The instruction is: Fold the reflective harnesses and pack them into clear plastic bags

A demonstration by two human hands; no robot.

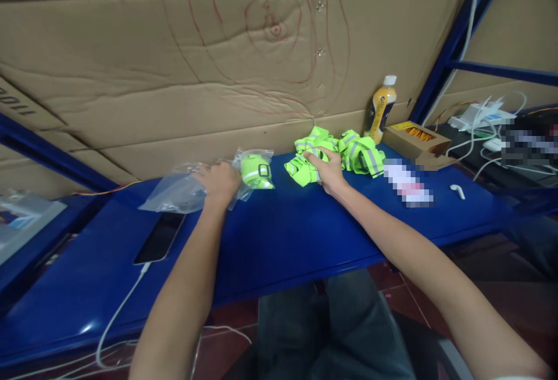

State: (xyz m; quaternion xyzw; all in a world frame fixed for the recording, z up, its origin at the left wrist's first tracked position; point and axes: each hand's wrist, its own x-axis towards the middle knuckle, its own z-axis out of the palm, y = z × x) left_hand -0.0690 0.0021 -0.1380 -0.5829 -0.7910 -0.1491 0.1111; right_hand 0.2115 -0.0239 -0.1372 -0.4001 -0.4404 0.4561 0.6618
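Note:
My left hand (221,181) is over the clear plastic bags (174,191) at the left, its fingers bent onto the film. Just right of it, a folded neon-green reflective strap (256,172) with a black buckle sits inside a clear bag. My right hand (330,169) grips a loose bundle of neon-green reflective straps (305,166), thumb on top and the other fingers mostly hidden. Against that bundle, on its right, rests another heap of reflective straps (361,152) with grey stripes.
On the blue table (279,240) a phone (160,237) with a white cable lies at left. A drink bottle (382,110), an open cardboard box (418,139) and a white earbud (457,192) are at right. A cardboard wall (152,78) stands behind.

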